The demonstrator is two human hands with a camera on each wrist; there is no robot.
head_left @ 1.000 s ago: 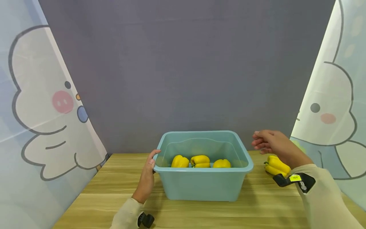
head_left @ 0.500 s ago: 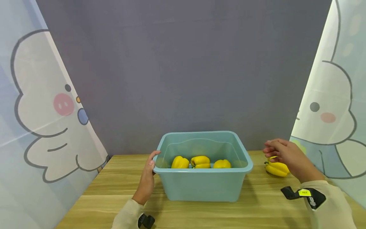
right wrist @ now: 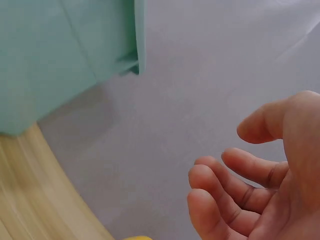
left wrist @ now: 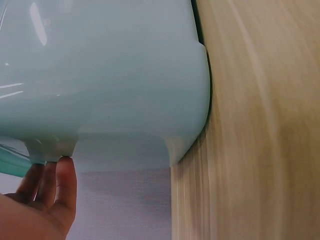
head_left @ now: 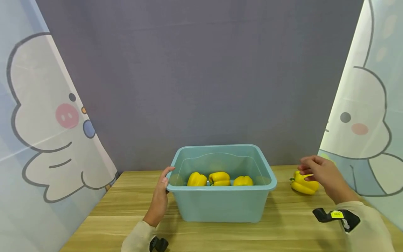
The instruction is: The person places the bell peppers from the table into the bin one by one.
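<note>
A light blue-green plastic tub [head_left: 221, 206] stands on the table. Inside are three yellow bell peppers: left [head_left: 197, 179], middle [head_left: 219, 178] and right [head_left: 243, 181]. My left hand [head_left: 158, 199] grips the tub's left rim at the near corner; the left wrist view shows its fingers [left wrist: 64, 182] against the outer wall below the rim. To the right of the tub, another yellow bell pepper [head_left: 303, 185] lies on the table, its green stem toward the tub. My right hand [head_left: 325, 176] hovers over that pepper, partly covering it, fingers loosely bent and holding nothing.
The wooden table [head_left: 226, 238] ends at a grey cloth backdrop [head_left: 201, 84] just behind the tub. Cartoon-printed curtains hang on the left [head_left: 37, 140] and right [head_left: 366, 140]. Both wrists carry black camera straps.
My right hand has moved right and slightly down, away from the tub to above the loose pepper. The left hand keeps its hold on the rim; the peppers stay put.
</note>
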